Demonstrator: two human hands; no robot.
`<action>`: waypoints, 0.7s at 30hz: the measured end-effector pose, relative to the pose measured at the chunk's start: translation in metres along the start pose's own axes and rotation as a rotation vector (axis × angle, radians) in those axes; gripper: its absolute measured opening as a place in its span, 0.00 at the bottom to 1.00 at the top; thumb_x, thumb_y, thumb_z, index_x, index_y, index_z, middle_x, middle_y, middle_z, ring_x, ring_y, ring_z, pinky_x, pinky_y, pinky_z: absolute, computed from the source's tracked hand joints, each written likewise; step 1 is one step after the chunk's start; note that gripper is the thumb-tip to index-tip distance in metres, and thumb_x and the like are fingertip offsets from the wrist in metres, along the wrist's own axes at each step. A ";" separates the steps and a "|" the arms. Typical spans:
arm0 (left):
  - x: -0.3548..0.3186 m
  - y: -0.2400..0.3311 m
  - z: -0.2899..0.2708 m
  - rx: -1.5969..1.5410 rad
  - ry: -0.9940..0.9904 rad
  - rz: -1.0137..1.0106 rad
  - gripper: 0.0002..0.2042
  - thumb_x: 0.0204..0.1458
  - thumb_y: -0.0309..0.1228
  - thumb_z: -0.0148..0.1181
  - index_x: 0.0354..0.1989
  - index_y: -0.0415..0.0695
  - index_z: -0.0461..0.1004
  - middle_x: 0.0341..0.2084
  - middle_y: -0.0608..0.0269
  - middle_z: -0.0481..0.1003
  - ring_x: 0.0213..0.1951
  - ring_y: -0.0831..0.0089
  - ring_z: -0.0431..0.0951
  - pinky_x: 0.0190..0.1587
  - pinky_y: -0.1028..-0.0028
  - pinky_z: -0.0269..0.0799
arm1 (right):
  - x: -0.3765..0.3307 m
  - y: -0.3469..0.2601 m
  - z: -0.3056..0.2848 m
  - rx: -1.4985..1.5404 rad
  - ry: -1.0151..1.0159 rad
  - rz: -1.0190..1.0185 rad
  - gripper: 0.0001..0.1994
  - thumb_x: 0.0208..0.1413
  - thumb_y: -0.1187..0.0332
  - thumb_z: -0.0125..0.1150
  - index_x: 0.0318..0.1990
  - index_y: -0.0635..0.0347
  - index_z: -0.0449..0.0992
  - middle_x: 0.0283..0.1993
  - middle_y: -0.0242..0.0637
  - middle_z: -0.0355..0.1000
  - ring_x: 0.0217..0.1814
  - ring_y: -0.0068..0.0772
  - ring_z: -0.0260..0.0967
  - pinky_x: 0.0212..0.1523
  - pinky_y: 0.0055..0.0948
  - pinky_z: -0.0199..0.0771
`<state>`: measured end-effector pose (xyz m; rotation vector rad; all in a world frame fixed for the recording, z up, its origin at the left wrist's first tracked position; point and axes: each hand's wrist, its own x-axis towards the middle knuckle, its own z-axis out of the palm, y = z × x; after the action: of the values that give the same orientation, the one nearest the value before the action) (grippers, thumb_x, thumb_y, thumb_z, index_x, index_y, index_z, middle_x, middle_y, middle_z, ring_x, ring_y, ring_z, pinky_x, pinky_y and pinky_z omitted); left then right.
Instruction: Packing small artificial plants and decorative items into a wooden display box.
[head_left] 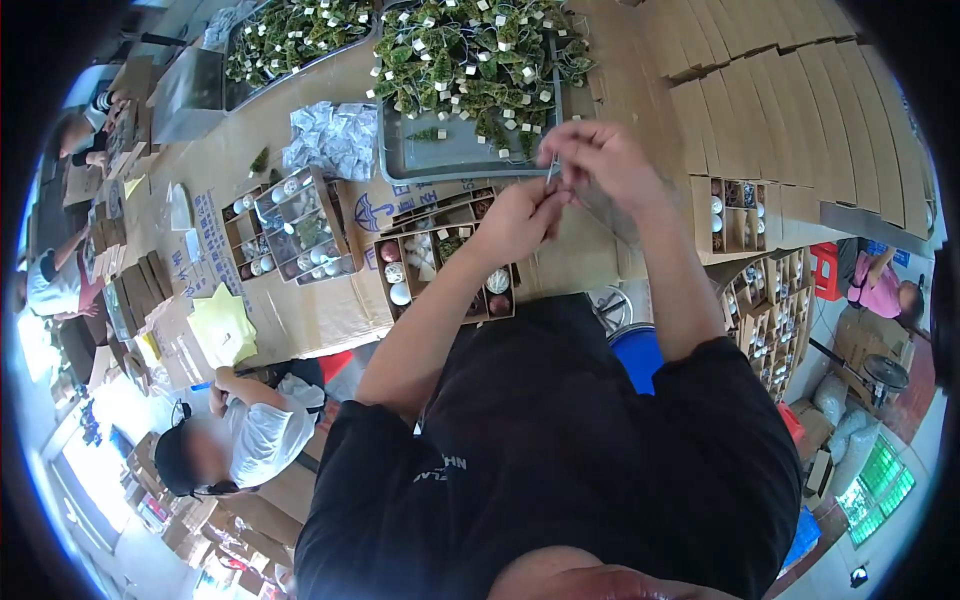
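Note:
My left hand [518,222] and my right hand [606,166] meet at the near edge of a grey tray [400,172], fingers pinched together. Between them shows a thin pale strip [551,168], too small to name. The tray is heaped with small green bottle-brush trees [440,70] with whitish block bases. Under my left forearm stands a divided cardboard box [392,300] holding ball ornaments in white, dark red and patterned finishes, with greenery in one compartment. My forearm and hand hide part of this box.
Left of it are similar divided boxes [300,225], crumpled clear plastic packets [332,140], a lone tree [259,161] and yellow paper [222,328]. Another tree tray [240,92] stands far left. Stacked cartons [790,130] fill the right. A person in white [265,435] is at the left.

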<state>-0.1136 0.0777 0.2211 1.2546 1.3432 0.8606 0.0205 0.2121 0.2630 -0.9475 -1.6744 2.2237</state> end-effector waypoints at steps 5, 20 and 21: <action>-0.038 -0.016 0.006 -0.893 0.186 -0.336 0.20 0.66 0.43 0.39 0.28 0.41 0.66 0.12 0.70 0.58 0.15 0.77 0.60 0.20 0.76 0.59 | 0.056 0.110 -0.053 -0.743 0.533 -0.172 0.11 0.55 0.63 0.60 0.36 0.61 0.79 0.33 0.38 0.78 0.29 0.33 0.75 0.30 0.29 0.74; -0.060 0.009 -0.046 -0.479 0.375 0.009 0.25 0.67 0.44 0.30 0.50 0.35 0.70 0.43 0.57 0.76 0.43 0.72 0.74 0.47 0.72 0.68 | -0.019 -0.025 0.034 -0.603 -0.166 -0.110 0.06 0.55 0.70 0.58 0.34 0.62 0.77 0.27 0.34 0.73 0.30 0.23 0.70 0.33 0.25 0.68; -0.058 0.017 -0.044 -0.362 0.362 0.124 0.25 0.68 0.42 0.30 0.50 0.35 0.71 0.45 0.58 0.76 0.45 0.74 0.74 0.49 0.73 0.67 | -0.030 -0.040 0.045 -0.490 -0.282 -0.132 0.05 0.56 0.72 0.58 0.33 0.64 0.75 0.24 0.29 0.71 0.30 0.16 0.67 0.32 0.21 0.66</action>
<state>-0.1589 0.0315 0.2580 0.9330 1.3183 1.4008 0.0078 0.1746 0.3176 -0.6014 -2.4027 1.9687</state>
